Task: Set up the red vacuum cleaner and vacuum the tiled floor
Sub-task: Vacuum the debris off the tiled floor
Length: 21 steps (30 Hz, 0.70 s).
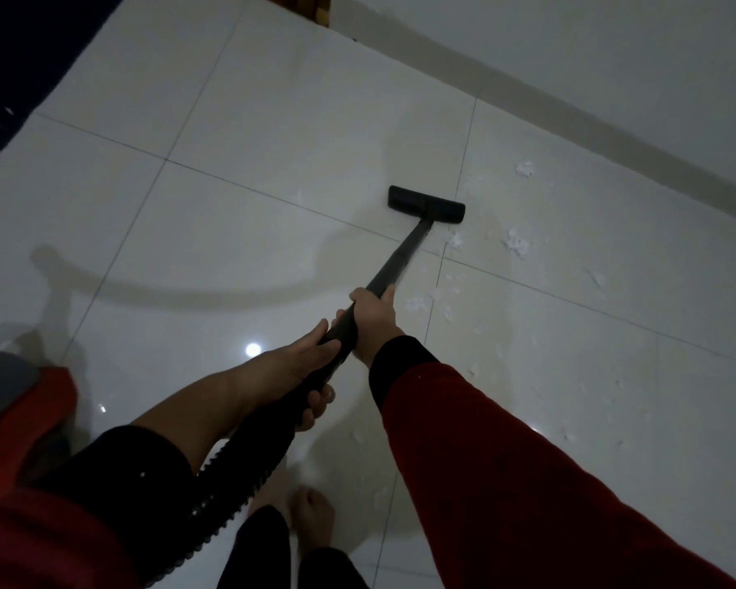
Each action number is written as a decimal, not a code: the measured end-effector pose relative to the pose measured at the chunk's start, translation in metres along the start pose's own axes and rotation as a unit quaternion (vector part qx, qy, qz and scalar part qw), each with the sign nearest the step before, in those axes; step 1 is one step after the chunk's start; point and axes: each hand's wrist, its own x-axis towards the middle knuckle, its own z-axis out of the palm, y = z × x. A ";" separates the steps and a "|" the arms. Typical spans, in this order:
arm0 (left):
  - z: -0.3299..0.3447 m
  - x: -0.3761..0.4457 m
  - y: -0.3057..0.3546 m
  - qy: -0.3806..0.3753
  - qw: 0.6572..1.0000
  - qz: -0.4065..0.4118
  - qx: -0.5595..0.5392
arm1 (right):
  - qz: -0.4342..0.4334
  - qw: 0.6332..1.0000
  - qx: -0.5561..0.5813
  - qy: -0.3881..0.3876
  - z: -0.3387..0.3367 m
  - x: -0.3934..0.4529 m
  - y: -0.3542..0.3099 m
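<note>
Red vacuum cleaner body [26, 401] sits low left on the glossy white tiled floor [230, 121]. Left hand [311, 367] wraps the black wand [400, 257]; right hand [375, 320], arm outstretched, grips higher, black floor nozzle [426, 204] beside white scraps [515, 244].

Dark blue mat [22, 57] lay at upper left, pale wall [591, 57] ran along upper right, wooden door frame [321, 6] stood at top edge.

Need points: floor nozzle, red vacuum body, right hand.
floor nozzle [426, 204]: head view, middle of the black head.
red vacuum body [30, 408]: head view, red shell.
right hand [375, 318]: head view, back of hand.
</note>
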 end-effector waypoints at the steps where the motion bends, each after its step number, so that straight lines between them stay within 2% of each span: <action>1: 0.002 -0.006 -0.006 0.001 1.000 0.001 -0.003 | 0.006 1.000 -0.002 0.001 -0.003 -0.006 0.005; 12: -0.003 -0.057 -0.080 0.035 0.999 0.029 -0.009 | 0.019 0.999 0.012 -0.030 -0.015 -0.063 0.071; 21: -0.028 -0.083 -0.137 0.019 1.000 0.016 0.011 | 0.022 1.000 0.016 -0.004 -0.019 -0.095 0.137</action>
